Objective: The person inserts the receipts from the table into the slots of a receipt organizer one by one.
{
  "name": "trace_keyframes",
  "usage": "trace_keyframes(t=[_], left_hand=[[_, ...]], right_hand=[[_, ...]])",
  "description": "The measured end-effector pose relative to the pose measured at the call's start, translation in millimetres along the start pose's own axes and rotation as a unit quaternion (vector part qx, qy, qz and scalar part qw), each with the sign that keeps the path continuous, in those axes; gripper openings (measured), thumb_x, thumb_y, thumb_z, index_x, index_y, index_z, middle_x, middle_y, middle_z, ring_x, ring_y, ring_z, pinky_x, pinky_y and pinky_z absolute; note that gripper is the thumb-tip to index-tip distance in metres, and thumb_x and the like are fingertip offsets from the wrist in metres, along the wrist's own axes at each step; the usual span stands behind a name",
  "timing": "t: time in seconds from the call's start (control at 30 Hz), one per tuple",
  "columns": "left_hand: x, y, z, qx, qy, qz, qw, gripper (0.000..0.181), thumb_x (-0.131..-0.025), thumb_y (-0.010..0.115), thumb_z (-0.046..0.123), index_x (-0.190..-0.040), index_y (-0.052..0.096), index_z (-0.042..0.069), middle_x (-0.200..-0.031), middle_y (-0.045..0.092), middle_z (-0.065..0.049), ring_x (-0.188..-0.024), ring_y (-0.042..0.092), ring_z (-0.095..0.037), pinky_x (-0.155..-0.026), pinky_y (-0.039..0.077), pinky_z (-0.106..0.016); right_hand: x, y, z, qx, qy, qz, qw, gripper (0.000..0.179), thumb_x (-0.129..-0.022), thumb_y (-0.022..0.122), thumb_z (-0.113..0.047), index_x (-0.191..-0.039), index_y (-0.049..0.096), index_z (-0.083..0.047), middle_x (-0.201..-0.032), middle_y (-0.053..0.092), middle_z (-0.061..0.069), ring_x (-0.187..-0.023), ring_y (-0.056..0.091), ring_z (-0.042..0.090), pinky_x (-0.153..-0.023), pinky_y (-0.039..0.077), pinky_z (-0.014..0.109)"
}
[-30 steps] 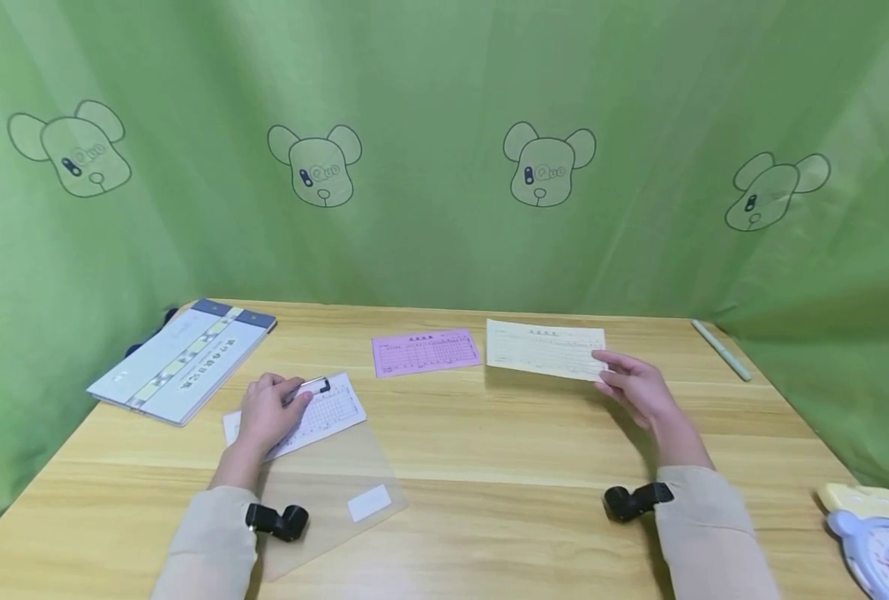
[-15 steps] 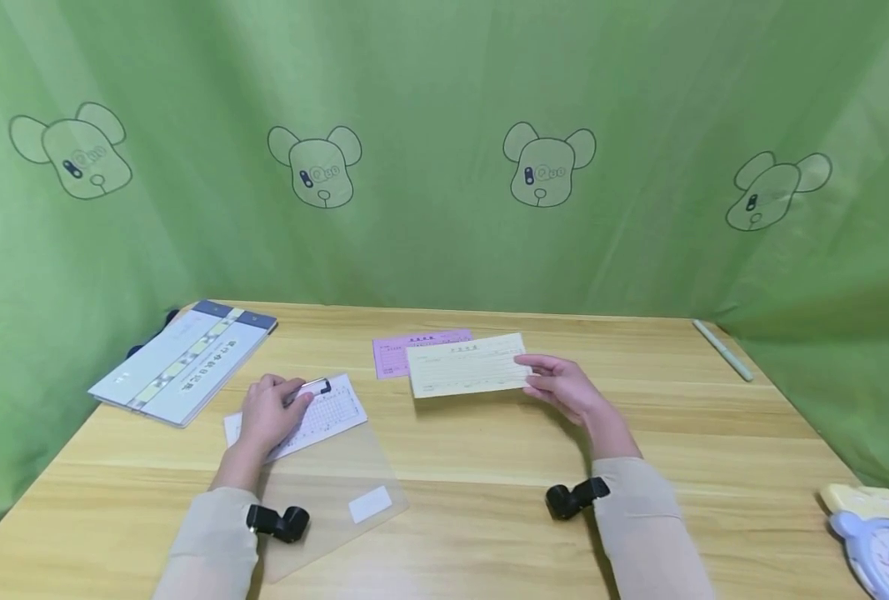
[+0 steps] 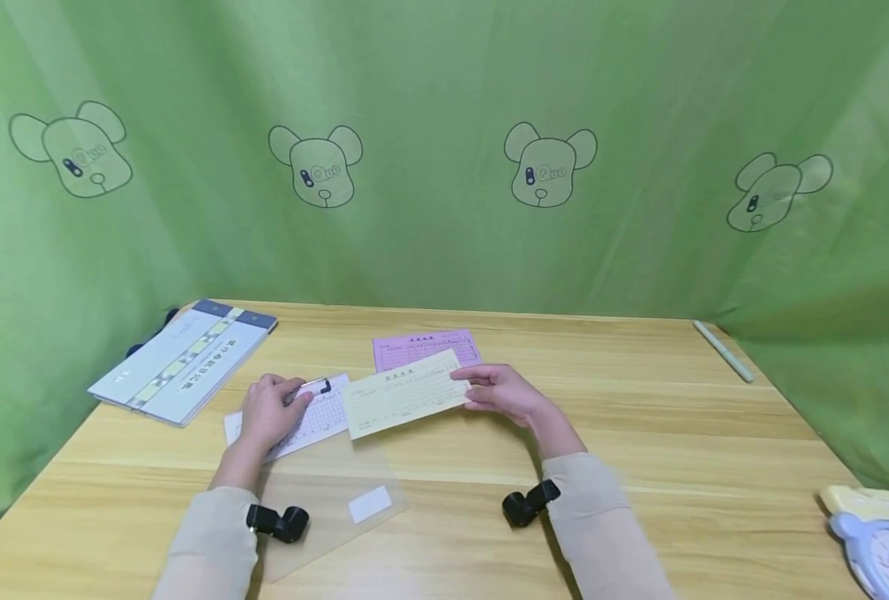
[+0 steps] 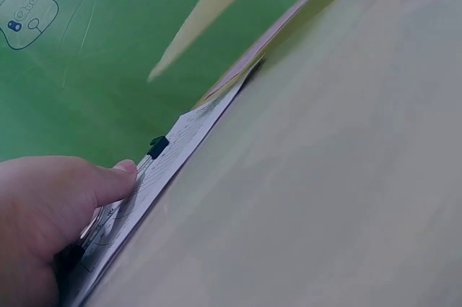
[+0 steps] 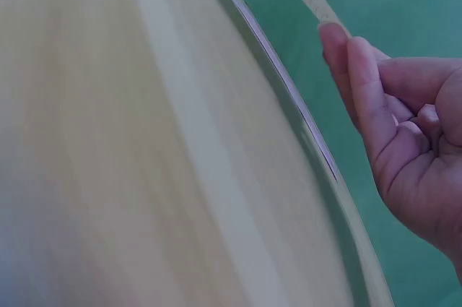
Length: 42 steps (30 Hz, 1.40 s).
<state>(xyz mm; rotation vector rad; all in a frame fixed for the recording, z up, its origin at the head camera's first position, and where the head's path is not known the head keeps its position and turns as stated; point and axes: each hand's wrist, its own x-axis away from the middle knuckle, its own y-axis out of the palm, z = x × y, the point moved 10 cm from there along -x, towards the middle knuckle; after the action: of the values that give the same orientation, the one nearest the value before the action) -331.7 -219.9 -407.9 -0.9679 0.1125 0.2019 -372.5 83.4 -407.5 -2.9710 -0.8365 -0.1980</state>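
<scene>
My left hand [image 3: 267,414] grips the metal clip [image 3: 315,389] of a clear clipboard [image 3: 324,508] lying on the table. Its thumb presses along the clip's wire, with a black end showing in the left wrist view. A white printed form [image 3: 320,421] lies on the clipboard's upper end, under the hand. My right hand [image 3: 507,393] pinches a pale yellow form [image 3: 407,394] by its right edge. That sheet is tilted and raised above the table, its left end close to the white form. A purple form [image 3: 414,347] lies behind it, partly covered from view.
A white-and-blue account book [image 3: 185,362] rests at the back left, with something dark behind it. A pale green pen [image 3: 722,351] lies at the back right. A blue clock-like object [image 3: 879,554] and a cream-coloured item [image 3: 866,502] sit at the right edge. Green curtain surrounds the table.
My right hand has carried the yellow form leftward and a little nearer, from right of the purple form to in front of it, turning it slightly. The left hand has stayed on the clip.
</scene>
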Motion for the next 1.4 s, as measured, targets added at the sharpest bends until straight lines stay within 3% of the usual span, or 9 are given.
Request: trace_keyframes(t=[0.3, 0.57, 0.83, 1.17, 1.4], left_hand=[[-0.6, -0.8, 0.9, 0.020, 0.008, 0.000, 0.9998, 0.038, -0.084, 0.055, 0.023, -0.114, 0.054, -0.001, -0.101, 0.044, -0.018, -0.090, 0.037, -0.031, -0.075, 0.029, -0.042], [0.3, -2.6, -0.2, 0.015, -0.005, -0.003, 0.9999, 0.040, -0.083, 0.056, 0.025, -0.114, 0.054, 0.000, -0.102, 0.045, -0.018, -0.091, 0.038, -0.031, -0.075, 0.030, -0.042], [0.3, -2.3, 0.6, 0.017, -0.017, -0.010, 0.9997, 0.040, -0.083, 0.056, 0.025, -0.116, 0.053, 0.001, -0.104, 0.044, -0.019, -0.092, 0.037, -0.032, -0.076, 0.029, -0.043], [-0.7, -6.2, 5.3, -0.001, 0.009, 0.004, 1.0000, 0.040, -0.082, 0.056, 0.025, -0.112, 0.056, -0.002, -0.101, 0.046, -0.021, -0.089, 0.039, -0.034, -0.074, 0.029, -0.044], [-0.1, -5.5, 5.2, -0.009, 0.010, 0.000, 0.9999, 0.041, -0.080, 0.058, 0.025, -0.112, 0.056, -0.001, -0.102, 0.046, -0.021, -0.089, 0.039, -0.033, -0.074, 0.030, -0.043]], right_hand=[[-14.5, 41.1, 5.2, 0.045, 0.030, -0.030, 0.9981, 0.036, -0.078, 0.050, 0.012, -0.113, 0.051, 0.006, -0.106, 0.053, 0.018, -0.085, 0.058, 0.023, -0.073, 0.045, 0.031], [-24.9, 73.8, 6.0, 0.054, 0.035, -0.035, 0.9973, 0.032, -0.077, 0.052, 0.012, -0.109, 0.054, 0.007, -0.091, 0.059, 0.015, -0.074, 0.060, 0.020, -0.068, 0.047, 0.030], [-34.4, 98.4, 9.0, 0.039, 0.040, -0.003, 0.9984, 0.026, -0.078, 0.054, 0.010, -0.103, 0.057, 0.006, -0.081, 0.056, 0.014, -0.066, 0.059, 0.018, -0.064, 0.048, 0.029], [-41.9, 120.2, 17.7, 0.000, 0.056, 0.036, 0.9978, 0.025, -0.078, 0.053, 0.011, -0.102, 0.058, 0.006, -0.082, 0.054, 0.015, -0.067, 0.061, 0.023, -0.062, 0.048, 0.027], [-45.6, 130.7, 21.1, -0.023, 0.050, 0.038, 0.9977, 0.028, -0.076, 0.054, 0.012, -0.104, 0.057, 0.007, -0.081, 0.054, 0.017, -0.067, 0.062, 0.026, -0.061, 0.048, 0.027]])
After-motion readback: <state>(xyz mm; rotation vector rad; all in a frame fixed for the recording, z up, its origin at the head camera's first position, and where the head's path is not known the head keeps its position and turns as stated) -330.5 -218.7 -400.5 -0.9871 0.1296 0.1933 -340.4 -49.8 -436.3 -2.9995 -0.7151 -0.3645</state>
